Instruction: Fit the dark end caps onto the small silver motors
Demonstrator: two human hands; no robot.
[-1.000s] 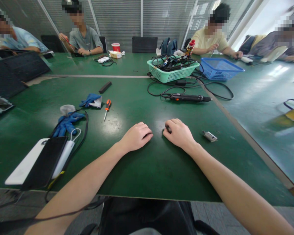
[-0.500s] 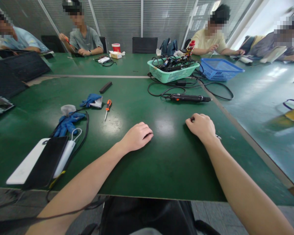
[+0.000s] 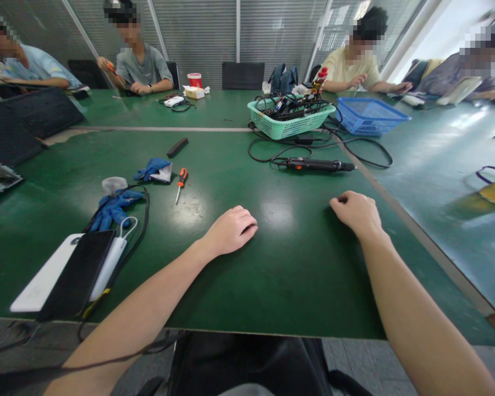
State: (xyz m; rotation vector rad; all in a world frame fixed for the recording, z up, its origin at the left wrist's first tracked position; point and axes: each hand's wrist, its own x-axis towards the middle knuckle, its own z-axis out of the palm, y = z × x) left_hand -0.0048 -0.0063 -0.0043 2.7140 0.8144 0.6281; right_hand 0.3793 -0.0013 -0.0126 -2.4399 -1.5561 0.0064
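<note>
The left hand [image 3: 231, 231] and the right hand [image 3: 357, 214] rest palm down and well apart on the green bench top [image 3: 280, 286], their fingers loosely curled. Neither visibly holds anything, but the curl hides the palms, so I cannot tell whether either closes on something small. The orange-handled screwdriver [image 3: 181, 183] lies on the bench beyond the left hand, and the other things place from it. It looks light and stiff, best taken by its ribbed handle, as the thin shaft offers little to hold. To its left and nearer the person, a black phone [image 3: 76, 275] sits on a white power bank [image 3: 37, 291]; both are flat and probably smooth, so an edge pinch may slip, and a grip around the sides seems safer. Just left of the screwdriver lie a soft, limp blue glove [image 3: 113, 209] and a second blue glove [image 3: 152, 168], easily gathered anywhere. Farther back on its right, the electric screwdriver [image 3: 317, 165] lies with its black cord looped around it; it looks heavier and should be held around the barrel, clear of the cord's drag. Beyond it stand a green plastic basket [image 3: 291, 118] packed with tangled cables and a blue plastic basket [image 3: 369, 116], while a co-worker in a grey T-shirt [image 3: 144, 69] sits farther back across the bench
</note>
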